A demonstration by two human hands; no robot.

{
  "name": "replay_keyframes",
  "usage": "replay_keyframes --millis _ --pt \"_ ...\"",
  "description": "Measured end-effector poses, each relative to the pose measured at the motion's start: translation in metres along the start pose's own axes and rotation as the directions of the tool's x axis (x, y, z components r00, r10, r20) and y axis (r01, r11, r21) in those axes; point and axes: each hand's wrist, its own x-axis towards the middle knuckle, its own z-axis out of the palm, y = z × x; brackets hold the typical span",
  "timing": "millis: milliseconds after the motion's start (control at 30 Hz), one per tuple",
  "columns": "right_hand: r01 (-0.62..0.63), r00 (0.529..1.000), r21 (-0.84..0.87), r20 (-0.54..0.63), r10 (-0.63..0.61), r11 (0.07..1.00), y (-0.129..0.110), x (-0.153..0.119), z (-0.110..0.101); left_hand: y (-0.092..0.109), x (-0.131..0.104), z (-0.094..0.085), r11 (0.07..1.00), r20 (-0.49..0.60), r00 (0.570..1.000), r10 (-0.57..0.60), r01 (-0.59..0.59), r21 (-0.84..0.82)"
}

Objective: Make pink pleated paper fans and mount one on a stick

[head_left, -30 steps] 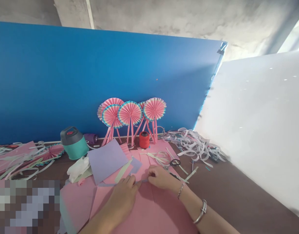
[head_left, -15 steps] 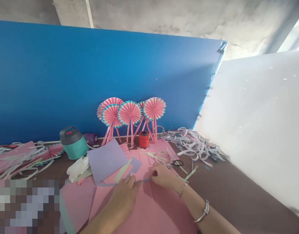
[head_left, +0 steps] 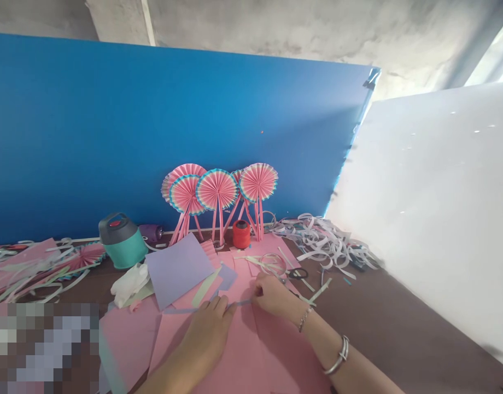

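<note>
A narrow bluish-grey paper strip [head_left: 179, 311] lies along the far edge of a large pink paper sheet [head_left: 235, 355]. My left hand [head_left: 210, 331] rests on the sheet, fingers stretched out and lying flat over the strip. To its right, my right hand [head_left: 270, 293] is curled, thumb and fingers pinched at the strip's right part; the fingertips are partly hidden. Just beyond my right hand are scissors [head_left: 297, 273] and a roll of clear tape [head_left: 273, 264]. A lavender sheet [head_left: 180, 269] lies past my left hand.
Several pleated pink paper fans [head_left: 217, 189] lean against the blue panel [head_left: 112, 120]. Before them stands a red thread spool [head_left: 241, 235]. A teal and grey jug [head_left: 124, 242] is at left, near crumpled white plastic [head_left: 129, 283]. Curled paper strips [head_left: 325, 241] pile at right.
The whole view has shifted very slightly. Both hands and the strip stay in nearly the same place.
</note>
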Motion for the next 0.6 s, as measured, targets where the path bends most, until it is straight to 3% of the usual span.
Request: replay_keyframes --millis 133,333,600 --pt "-0.032 0.999 -0.009 0.004 0.032 0.999 -0.002 -0.001 0.000 -0.001 -0.001 0.001 1.000 -0.035 0.999 0.003 -0.004 -0.018" --pt "-0.066 0.998 -0.034 0.000 0.066 0.997 -0.006 -0.002 0.001 0.002 0.001 -0.001 1.000 0.015 1.000 0.005 -0.005 0.021" --pt "-0.118 0.992 -0.145 0.019 0.122 0.982 -0.022 -0.007 -0.007 0.001 0.003 0.004 1.000 0.000 1.000 -0.025 0.025 -0.009"
